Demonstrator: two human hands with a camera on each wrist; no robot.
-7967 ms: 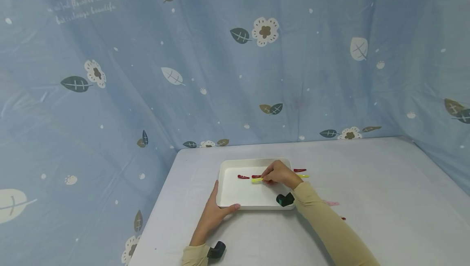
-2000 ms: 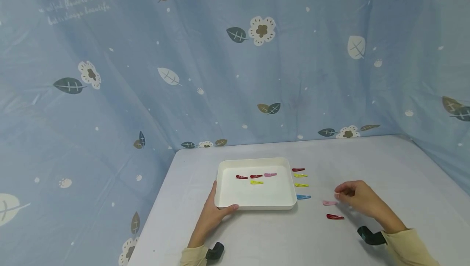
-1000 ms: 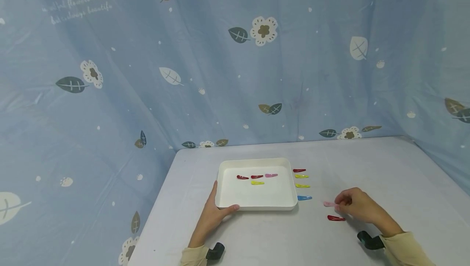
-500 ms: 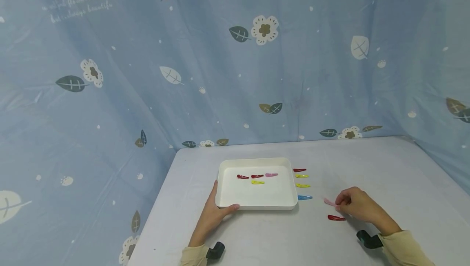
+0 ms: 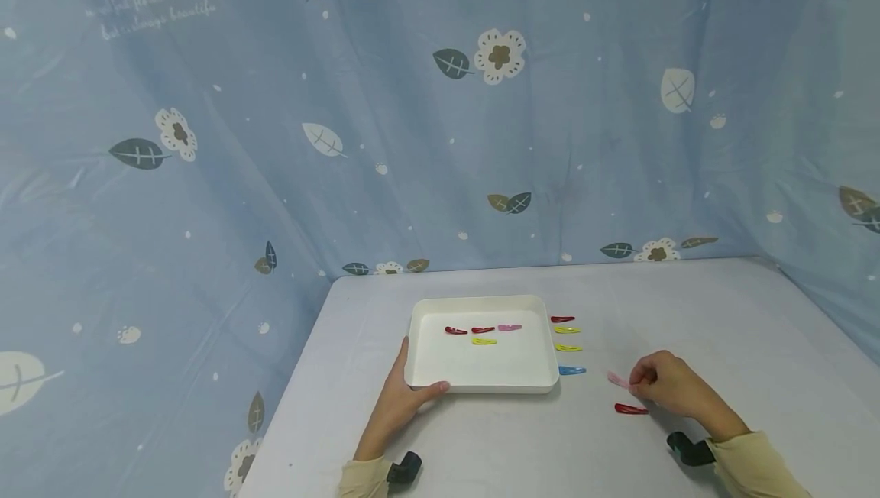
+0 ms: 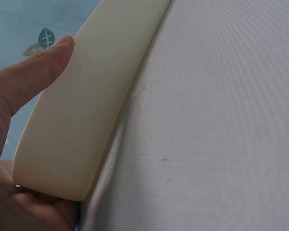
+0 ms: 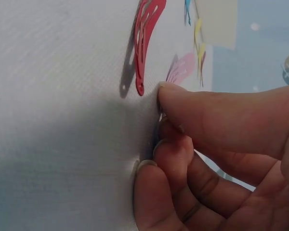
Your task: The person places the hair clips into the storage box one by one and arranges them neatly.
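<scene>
My left hand (image 5: 400,399) grips the front left corner of a white tray (image 5: 474,389), its thumb (image 6: 53,60) against the front wall and its fingers curled at the corner. In the tray lie two red snap hair clips and a pink one in a row, with a yellow hair clip (image 5: 484,341) below. Right of the tray, my right hand (image 5: 670,387) pinches the near end of a pink hair clip (image 5: 617,380) at the table; the fingertips hide that end. A red hair clip (image 5: 630,409) lies just in front of it, large in the right wrist view.
Along the tray's right side lie a red hair clip (image 5: 562,319), two yellow ones and a blue hair clip (image 5: 572,370). A pale cloth covers the table (image 5: 509,444). Behind it hangs a blue patterned curtain (image 5: 412,101).
My right hand has moved from inside the tray to the table at right, leaving the yellow clip behind. It has reached the pink clip, which has turned slightly. The left hand stays at the tray.
</scene>
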